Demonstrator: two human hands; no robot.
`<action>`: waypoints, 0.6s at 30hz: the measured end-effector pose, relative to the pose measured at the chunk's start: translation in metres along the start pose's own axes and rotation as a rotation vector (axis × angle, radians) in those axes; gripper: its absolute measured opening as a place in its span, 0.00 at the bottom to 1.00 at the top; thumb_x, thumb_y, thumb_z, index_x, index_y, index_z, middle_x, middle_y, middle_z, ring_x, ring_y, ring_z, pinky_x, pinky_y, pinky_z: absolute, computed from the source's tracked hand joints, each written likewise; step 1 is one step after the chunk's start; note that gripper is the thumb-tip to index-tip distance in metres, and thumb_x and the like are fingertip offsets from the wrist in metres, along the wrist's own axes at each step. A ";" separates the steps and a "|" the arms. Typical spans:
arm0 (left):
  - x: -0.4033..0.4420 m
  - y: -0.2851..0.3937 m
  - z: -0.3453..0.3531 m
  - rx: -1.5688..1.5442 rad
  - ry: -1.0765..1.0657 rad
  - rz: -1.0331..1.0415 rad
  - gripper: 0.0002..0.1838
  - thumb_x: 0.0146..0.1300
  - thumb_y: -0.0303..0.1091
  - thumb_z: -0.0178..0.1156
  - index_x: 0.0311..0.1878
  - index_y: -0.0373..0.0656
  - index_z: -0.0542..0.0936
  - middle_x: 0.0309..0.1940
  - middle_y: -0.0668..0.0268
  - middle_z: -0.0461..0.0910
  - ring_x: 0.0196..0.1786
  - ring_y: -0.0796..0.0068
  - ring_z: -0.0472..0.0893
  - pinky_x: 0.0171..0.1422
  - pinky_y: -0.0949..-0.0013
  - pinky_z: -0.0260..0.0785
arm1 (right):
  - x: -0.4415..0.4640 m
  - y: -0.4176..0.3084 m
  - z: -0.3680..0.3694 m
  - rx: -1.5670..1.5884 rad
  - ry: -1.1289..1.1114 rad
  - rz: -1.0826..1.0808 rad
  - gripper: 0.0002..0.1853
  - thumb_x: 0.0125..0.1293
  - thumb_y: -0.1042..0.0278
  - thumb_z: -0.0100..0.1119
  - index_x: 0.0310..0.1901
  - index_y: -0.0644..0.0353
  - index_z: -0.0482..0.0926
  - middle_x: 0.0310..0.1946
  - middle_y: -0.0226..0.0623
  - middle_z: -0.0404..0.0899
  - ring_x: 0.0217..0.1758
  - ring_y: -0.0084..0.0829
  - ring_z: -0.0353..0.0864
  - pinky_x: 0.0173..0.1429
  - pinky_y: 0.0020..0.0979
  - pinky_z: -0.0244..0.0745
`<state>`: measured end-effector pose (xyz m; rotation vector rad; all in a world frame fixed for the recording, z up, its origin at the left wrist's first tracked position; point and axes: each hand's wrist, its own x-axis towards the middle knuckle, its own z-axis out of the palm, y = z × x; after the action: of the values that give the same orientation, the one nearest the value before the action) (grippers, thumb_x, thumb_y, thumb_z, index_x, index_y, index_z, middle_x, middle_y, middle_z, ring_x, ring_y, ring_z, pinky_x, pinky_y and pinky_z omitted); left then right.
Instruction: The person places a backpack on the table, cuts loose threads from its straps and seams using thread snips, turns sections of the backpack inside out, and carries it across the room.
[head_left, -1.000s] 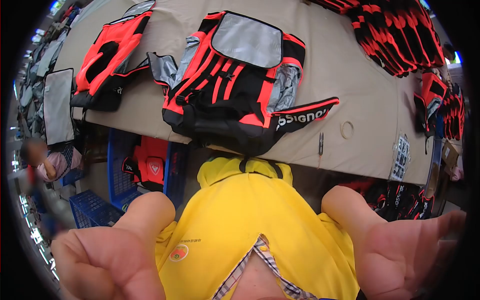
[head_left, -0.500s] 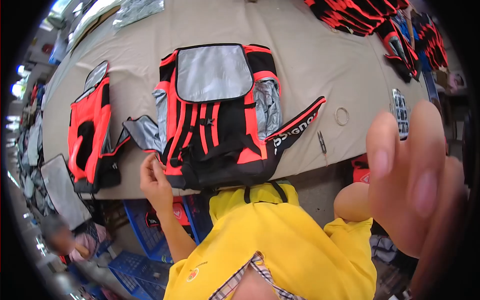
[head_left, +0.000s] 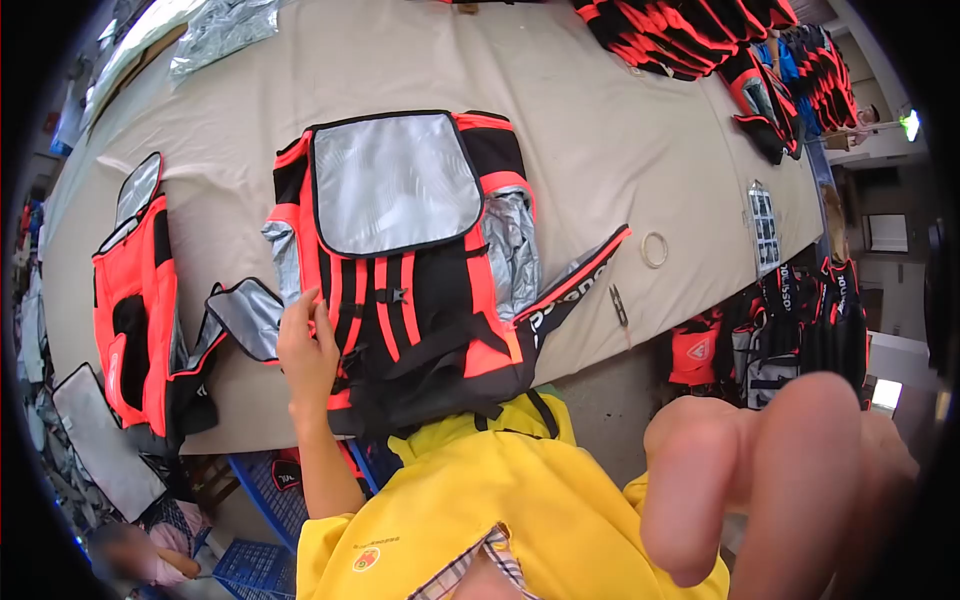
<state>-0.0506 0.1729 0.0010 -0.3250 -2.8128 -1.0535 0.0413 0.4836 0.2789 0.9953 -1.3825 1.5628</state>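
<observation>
A large red, black and silver backpack lies on the cloth-covered table in front of me, its silver-lined flap at the top. My left hand rests against its left edge beside the straps, fingers slightly bent; no firm grip shows. Close to the camera, large and blurred, my right hand is raised with bent fingers apart and nothing visible in them. A lettered side panel spreads from the bag's right side. To the left lies a silver-lined panel.
A second red-black bag lies at the table's left. Thread snips and a ring-shaped roll lie to the right. Stacked bag pieces sit at the back right. Below is a blue crate; a person sits lower left.
The view has shifted, so the backpack appears lower and further left. My left hand has moved up along the bag's left edge. My right hand has dropped lower, its fingers bending downward.
</observation>
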 end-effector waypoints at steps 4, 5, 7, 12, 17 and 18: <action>0.029 0.019 0.008 0.029 0.000 0.068 0.09 0.70 0.23 0.59 0.50 0.33 0.81 0.41 0.52 0.82 0.45 0.52 0.82 0.50 0.58 0.73 | 0.010 0.026 -0.019 0.038 -0.001 0.023 0.06 0.75 0.64 0.52 0.43 0.43 0.80 0.40 0.20 0.74 0.47 0.27 0.68 0.58 0.39 0.59; 0.044 0.022 0.013 0.058 0.011 0.103 0.09 0.69 0.22 0.59 0.50 0.33 0.81 0.41 0.51 0.82 0.46 0.52 0.81 0.51 0.57 0.73 | 0.012 0.032 -0.025 0.053 -0.005 0.010 0.06 0.75 0.64 0.52 0.43 0.43 0.80 0.39 0.20 0.74 0.46 0.27 0.68 0.57 0.39 0.59; 0.065 0.026 0.023 0.033 0.049 0.166 0.09 0.67 0.21 0.59 0.49 0.33 0.81 0.40 0.52 0.82 0.45 0.51 0.80 0.52 0.57 0.73 | 0.015 0.048 -0.036 0.081 -0.007 0.011 0.06 0.75 0.65 0.52 0.43 0.44 0.79 0.39 0.21 0.74 0.45 0.27 0.68 0.56 0.38 0.60; 0.111 0.012 0.059 0.153 0.053 0.195 0.14 0.66 0.26 0.62 0.54 0.36 0.80 0.55 0.53 0.80 0.63 0.48 0.75 0.66 0.52 0.67 | 0.018 0.094 -0.055 0.123 0.003 0.032 0.05 0.75 0.68 0.52 0.42 0.46 0.78 0.37 0.23 0.73 0.42 0.27 0.69 0.53 0.35 0.62; 0.100 -0.041 0.122 0.451 -0.118 0.041 0.25 0.67 0.41 0.62 0.65 0.43 0.77 0.73 0.55 0.69 0.79 0.46 0.59 0.78 0.32 0.45 | 0.018 0.150 -0.076 0.178 0.171 0.191 0.05 0.75 0.70 0.52 0.42 0.49 0.77 0.35 0.24 0.72 0.39 0.27 0.69 0.50 0.32 0.64; 0.085 -0.051 0.135 0.475 -0.106 0.063 0.25 0.67 0.41 0.61 0.66 0.44 0.77 0.74 0.55 0.68 0.80 0.45 0.58 0.79 0.31 0.44 | 0.018 0.168 -0.081 0.195 0.242 0.265 0.05 0.75 0.71 0.52 0.42 0.49 0.77 0.34 0.25 0.72 0.39 0.27 0.69 0.49 0.32 0.64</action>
<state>-0.1506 0.2378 -0.1165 -0.4189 -3.0016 -0.3409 -0.1249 0.5523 0.2277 0.7245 -1.2477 1.9752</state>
